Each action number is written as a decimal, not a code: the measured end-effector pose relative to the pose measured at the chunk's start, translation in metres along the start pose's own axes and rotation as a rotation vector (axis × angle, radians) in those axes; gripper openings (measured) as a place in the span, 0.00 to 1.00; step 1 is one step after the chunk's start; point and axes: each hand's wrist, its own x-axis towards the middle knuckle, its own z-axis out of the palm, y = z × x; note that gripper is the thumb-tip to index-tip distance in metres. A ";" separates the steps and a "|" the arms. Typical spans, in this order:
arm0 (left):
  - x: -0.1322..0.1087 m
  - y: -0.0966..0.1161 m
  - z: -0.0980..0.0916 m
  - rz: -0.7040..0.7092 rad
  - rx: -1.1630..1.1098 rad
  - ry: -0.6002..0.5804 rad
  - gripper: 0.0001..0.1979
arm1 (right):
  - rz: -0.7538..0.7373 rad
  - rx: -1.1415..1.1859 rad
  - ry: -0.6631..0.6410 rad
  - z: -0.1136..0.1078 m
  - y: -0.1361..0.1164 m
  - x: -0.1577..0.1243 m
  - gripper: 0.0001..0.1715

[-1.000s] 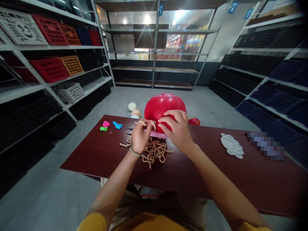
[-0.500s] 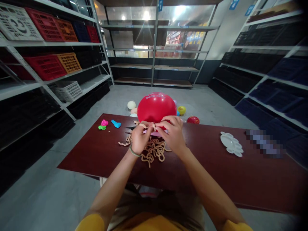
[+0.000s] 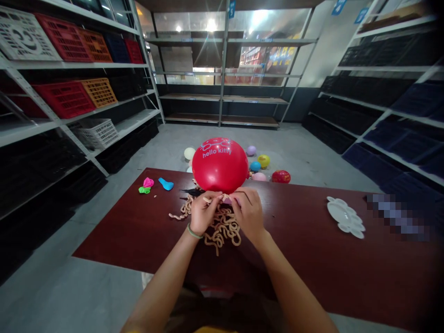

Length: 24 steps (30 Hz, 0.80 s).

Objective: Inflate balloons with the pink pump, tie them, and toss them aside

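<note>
Table [image 3: 294, 259]: left hand [image 3: 203, 215], right hand [image 3: 248, 213] hide balloon [image 3: 220, 164] neck.

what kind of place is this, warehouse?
Probably a warehouse or stockroom: tall metal racks line three sides, plastic crates sit on the left ones, and the floor is bare concrete. At a dark red table in the middle are a red balloon and a heap of tan bands.

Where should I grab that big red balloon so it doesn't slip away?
Pinch the red balloon at its narrow neck underneath, coming from the near side, where the left hand and right hand meet. The body above is round, smooth and too wide for fingers to close on.
</note>
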 end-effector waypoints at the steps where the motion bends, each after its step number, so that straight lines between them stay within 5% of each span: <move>1: 0.000 0.000 0.000 -0.008 0.005 0.006 0.05 | 0.000 -0.002 -0.001 0.001 0.001 -0.001 0.07; 18: 0.004 -0.008 0.005 -0.012 0.156 0.052 0.10 | 0.004 -0.193 0.048 0.017 0.018 -0.014 0.09; 24: 0.006 -0.009 0.006 -0.069 -0.006 0.034 0.08 | 0.015 0.072 -0.009 0.009 0.021 -0.014 0.11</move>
